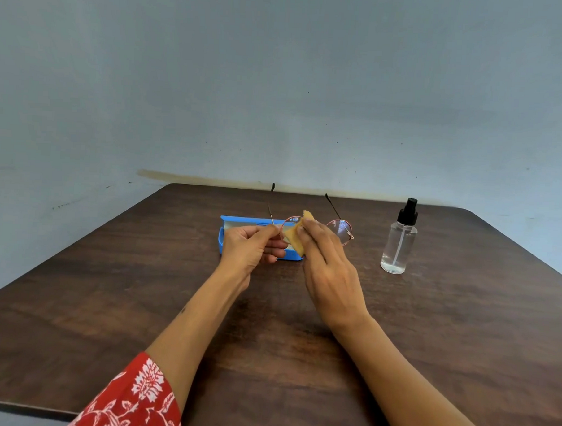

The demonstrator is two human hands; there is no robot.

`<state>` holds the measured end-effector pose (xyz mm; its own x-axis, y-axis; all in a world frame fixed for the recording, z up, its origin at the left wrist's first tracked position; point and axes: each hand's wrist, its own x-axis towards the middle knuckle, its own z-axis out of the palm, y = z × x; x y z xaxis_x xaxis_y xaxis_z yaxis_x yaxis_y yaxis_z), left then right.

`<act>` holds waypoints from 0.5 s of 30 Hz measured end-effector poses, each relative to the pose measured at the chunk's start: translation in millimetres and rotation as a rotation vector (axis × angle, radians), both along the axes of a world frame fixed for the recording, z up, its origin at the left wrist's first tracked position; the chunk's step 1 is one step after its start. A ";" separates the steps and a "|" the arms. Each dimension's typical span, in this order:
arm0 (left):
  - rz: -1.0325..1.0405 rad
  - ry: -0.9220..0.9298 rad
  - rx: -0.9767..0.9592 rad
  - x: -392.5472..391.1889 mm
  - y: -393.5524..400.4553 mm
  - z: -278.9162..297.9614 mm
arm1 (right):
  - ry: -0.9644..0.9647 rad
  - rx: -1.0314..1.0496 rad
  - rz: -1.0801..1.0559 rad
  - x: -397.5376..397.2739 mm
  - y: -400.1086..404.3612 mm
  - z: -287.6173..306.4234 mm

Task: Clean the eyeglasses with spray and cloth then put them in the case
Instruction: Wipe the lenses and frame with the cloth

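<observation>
Left hand [249,247] pinches eyeglasses [338,230]; right hand [329,266] presses cloth [296,234] on lens

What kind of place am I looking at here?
Probably a plain room at home: a dark wooden table pushed against a bare, scuffed grey wall, with only a spray bottle and glasses case.

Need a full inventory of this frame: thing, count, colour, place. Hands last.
eyeglasses: 1, red round rims, dark temples open, held above table centre
cloth: 1, yellow, on the left lens
case: 1, blue, open, on table behind the hands
spray bottle: 1, clear with black pump, upright, right of the glasses
table: 1, dark brown wood
wall: grey-blue, behind table
sleeve: 1, red with white print, left arm
left hand: pinches frame at left hinge
right hand: fingers hold the cloth
</observation>
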<state>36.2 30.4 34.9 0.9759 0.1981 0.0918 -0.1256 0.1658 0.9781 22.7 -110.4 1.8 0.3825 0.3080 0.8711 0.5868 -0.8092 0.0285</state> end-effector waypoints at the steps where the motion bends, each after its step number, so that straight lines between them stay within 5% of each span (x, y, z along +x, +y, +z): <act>1: -0.004 0.002 0.002 0.2 -0.5 -0.4 | -0.008 0.004 -0.003 0.2 0.3 0.3; 7: 0.008 -0.003 0.002 0.4 -0.1 -1.6 | -0.079 -0.075 0.064 1.0 4.6 -2.0; 15: 0.033 0.025 0.004 1.9 1.0 -0.6 | -0.004 0.258 0.133 -6.6 3.4 3.0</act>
